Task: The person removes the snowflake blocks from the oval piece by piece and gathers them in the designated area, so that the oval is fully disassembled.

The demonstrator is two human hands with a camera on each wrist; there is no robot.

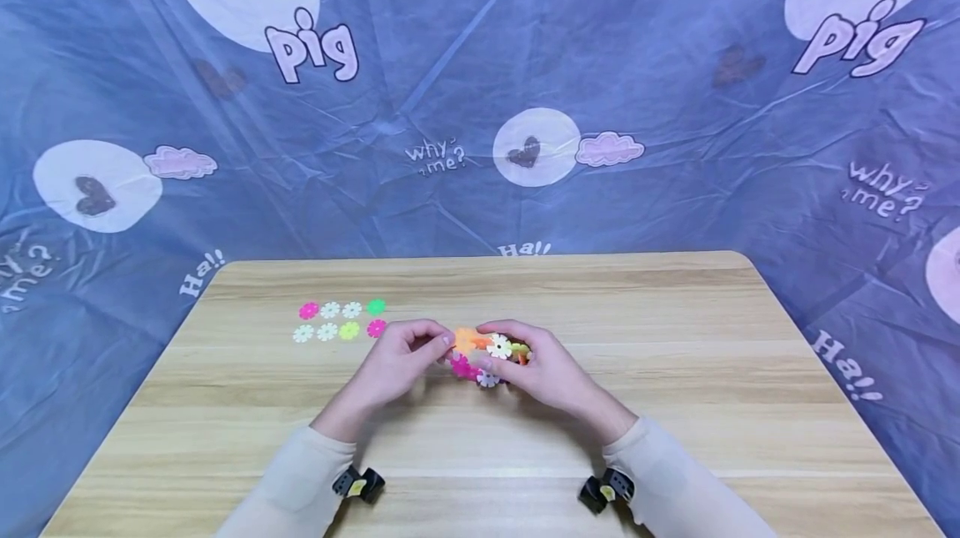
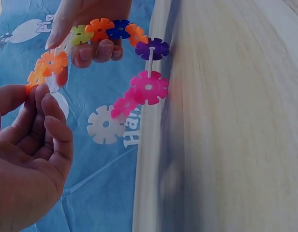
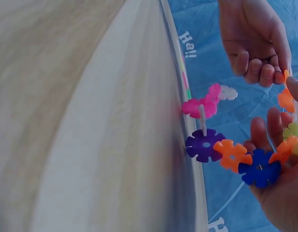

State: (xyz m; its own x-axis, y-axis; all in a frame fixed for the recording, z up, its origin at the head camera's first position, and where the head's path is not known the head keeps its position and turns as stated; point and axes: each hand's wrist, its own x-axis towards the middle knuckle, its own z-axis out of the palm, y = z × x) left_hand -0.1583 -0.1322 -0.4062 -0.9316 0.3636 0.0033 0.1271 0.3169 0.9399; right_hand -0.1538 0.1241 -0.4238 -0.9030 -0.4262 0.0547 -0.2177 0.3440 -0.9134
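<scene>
A curved chain of interlocked flower-shaped plastic discs hangs between both hands above the table. My left hand pinches the orange disc at one end between thumb and fingers. Farther along, my right hand grips the chain around its white and yellow-green discs. Past that hand the chain runs through orange, a blue disc, orange and a purple disc. A white disc seen edge-on joins the purple one to pink discs. The free end is a white disc.
Loose flower discs lie in two rows on the table's left: pink, white, yellow-green and green. The wooden table meets a blue printed cloth behind it.
</scene>
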